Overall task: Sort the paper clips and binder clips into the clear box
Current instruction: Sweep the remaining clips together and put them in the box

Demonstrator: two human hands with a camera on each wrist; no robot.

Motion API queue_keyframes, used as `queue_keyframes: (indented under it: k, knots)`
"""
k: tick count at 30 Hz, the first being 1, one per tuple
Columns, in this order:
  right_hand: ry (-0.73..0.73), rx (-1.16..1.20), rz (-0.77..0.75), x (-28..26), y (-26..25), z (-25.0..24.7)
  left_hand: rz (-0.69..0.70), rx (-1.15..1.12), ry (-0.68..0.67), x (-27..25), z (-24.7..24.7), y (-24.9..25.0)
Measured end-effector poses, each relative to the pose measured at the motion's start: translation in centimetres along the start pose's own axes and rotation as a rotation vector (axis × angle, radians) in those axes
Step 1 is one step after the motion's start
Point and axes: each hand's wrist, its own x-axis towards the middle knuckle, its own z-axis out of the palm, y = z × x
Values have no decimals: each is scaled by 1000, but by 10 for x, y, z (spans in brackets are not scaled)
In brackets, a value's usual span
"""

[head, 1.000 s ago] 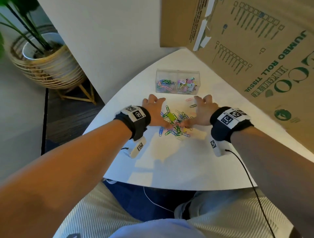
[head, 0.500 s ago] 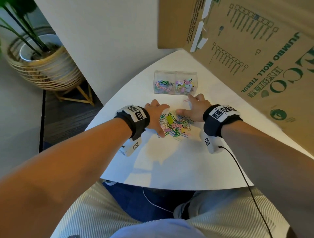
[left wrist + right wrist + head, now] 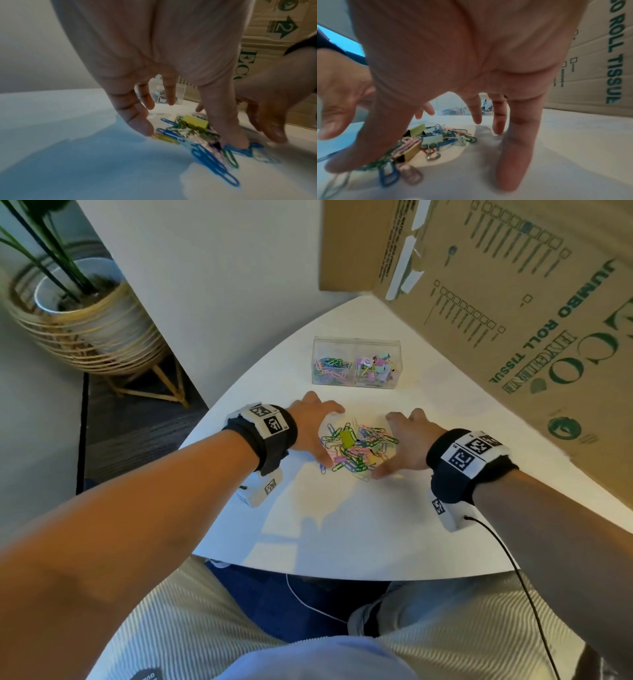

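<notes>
Corralling the loose pile of clips [image 3: 358, 448] on the white table [image 3: 342, 525], near the middle, with the clear box [image 3: 356, 362] standing well apart at the far side. Cupping the pile from the left with the left hand [image 3: 313, 428], fingers spread and relaxed, thumb tip pressing down onto a blue paper clip [image 3: 240, 148] at the pile's near edge, nothing pinched or lifted. Bracketing from the right with the right hand [image 3: 406, 441], likewise released, fingertips [image 3: 508, 175] resting on bare table just beside the heap and the thumb lying over its near-left edge. Holding nothing in either hand, then.

Judging the step as gathering before sorting: paper clips already lying in the box's left compartment, binder clips in the right one, with plenty yet on the table. Doing it well probably means sweeping inward with flat fingers kept low against the surface (thin wire clips slip under a raised fingertip), then picking out the bulky pieces first, such as the yellow-green binder clip [image 3: 347, 436] sitting on top. Watching for tangles: linked clips likely coming up in chains and dragging binder clips into the wrong side. Lifting small pinches rather than a fistful, and carrying each across the gap without scattering strays.
</notes>
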Motion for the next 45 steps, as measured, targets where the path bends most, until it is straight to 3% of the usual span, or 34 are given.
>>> queue_keyframes:
  k: [5, 11, 15, 17, 22, 29, 34, 36, 38, 41, 45]
  knots:
    - [29, 13, 28, -3, -13, 10, -55, 111, -69, -2, 2, -1]
    - [111, 190, -65, 8, -45, 11, 21, 1, 84, 9, 11, 20]
    - [178, 256, -85, 20, -54, 13, -39, -174, 194, 12, 15, 24]
    - [215, 290, -91, 23, -56, 15, -60, -374, 244, 12, 19, 21]
    - [274, 408, -104, 28, -57, 19, -11, -621, 262, 1, 28, 23]
    - [265, 1055, 94, 26, -48, 14, -65, -699, 417, -8, 34, 11]
    - [215, 1192, 162, 18, -34, 1, -82, -872, 483, -9, 39, 7]
    - [214, 1212, 130, 8, -32, -9, -87, -1077, 490, -10, 39, 10]
    - [230, 1229, 63, -5, -34, -20, -134, -1435, 420, -11, 38, 16]
    - [245, 1249, -65, -25, -46, -32, -172, -1932, 165, -17, 37, 31]
    - [169, 1049, -140, -41, -63, -30, -59, -2363, -164, -22, 38, 52]
